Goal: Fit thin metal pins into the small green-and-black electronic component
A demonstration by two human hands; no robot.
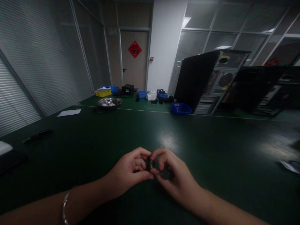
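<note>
Between the fingertips of both hands is a small dark part (151,164) with a greenish face, too small and dim to name. My left hand (131,167) pinches it from the left, thumb below and index finger above, the other fingers curled. From the right, my right hand (174,172) grips the same part with thumb and index finger, its middle finger bent near it. Both hands are just above the green tabletop (105,134). A silver bangle (65,206) circles my left wrist.
A metal bowl (109,103), a yellow bin (103,92) and a blue bin (181,108) stand towards the back. Computer towers (199,78) rise at the right. White paper (69,112) and a dark slim object (38,136) lie at the left.
</note>
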